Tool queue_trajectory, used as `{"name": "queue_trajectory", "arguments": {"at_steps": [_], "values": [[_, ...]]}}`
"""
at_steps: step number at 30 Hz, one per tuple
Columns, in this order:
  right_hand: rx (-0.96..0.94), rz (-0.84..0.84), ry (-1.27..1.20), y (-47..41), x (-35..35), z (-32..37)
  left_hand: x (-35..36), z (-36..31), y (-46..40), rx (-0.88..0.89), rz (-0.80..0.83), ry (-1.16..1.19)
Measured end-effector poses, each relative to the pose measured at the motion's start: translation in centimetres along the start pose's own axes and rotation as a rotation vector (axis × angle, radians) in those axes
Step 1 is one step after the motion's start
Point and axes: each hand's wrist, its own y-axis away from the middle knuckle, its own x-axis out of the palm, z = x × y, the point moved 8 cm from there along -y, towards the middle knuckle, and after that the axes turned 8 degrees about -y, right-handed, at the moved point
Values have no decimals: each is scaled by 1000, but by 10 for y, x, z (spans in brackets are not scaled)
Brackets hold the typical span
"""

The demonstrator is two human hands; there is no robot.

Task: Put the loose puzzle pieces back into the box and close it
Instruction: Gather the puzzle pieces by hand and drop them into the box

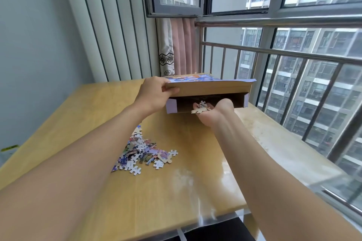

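My left hand (pixel 154 92) grips the flat cardboard box (pixel 207 92) by its raised lid edge, fingers curled round it. My right hand (pixel 213 112), palm up, cups knobbly puzzle pieces (pixel 200 108) at the box's open mouth. A loose pile of pieces (pixel 145 154) lies nearer me on the glossy wooden worktop (pixel 78 119), beside a railing (pixel 293 68).

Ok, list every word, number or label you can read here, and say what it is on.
None can be read.
Puzzle box: the lid shows only a blurred cartoon print, any lettering illegible.
Loose puzzle pieces on the table: coloured fragments, no legible text.
Curtain: a floral pattern, no words.
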Motion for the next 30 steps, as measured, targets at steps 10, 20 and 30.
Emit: {"name": "queue_trajectory", "arguments": {"at_steps": [10,20,30], "values": [[-121,154,-36,-12,60,3,-19,-33,-15,48,17,89],[-587,574,1361,4,64,35,-31,-23,-10,-2,-43,175],[-1935,838,1797,64,123,50,-81,-43,-28,-59,-231,301]]}}
